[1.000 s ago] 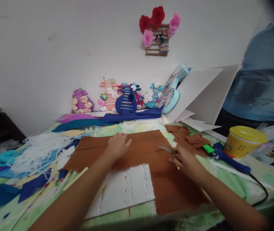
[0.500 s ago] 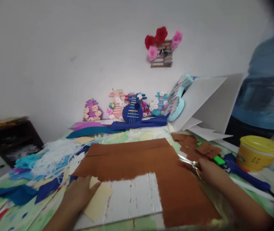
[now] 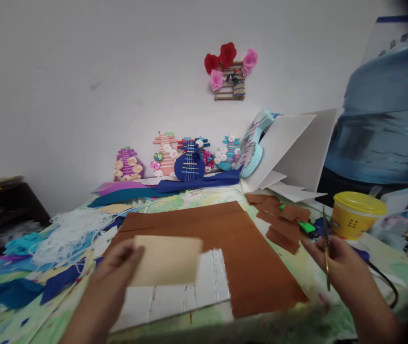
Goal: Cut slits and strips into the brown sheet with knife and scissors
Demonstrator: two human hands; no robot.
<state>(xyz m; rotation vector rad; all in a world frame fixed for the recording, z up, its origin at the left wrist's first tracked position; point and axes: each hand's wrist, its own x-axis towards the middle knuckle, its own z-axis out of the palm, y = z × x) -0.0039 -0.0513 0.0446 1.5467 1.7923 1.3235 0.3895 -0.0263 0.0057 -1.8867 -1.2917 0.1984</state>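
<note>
Beige card (image 3: 166,260) sits pinched in my left fingers (image 3: 132,265) at seven o'clock, over a brown sheet (image 3: 223,229); my right fingers (image 3: 313,253) hold scissors (image 3: 326,260) at four.

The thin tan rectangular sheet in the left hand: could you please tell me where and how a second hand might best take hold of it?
The thin tan rectangular sheet is probably best pinched at its free right edge, coming from the right: it looks flat, and the left hand grips its left edge. The right hand holds gold-handled metal scissors.
</note>
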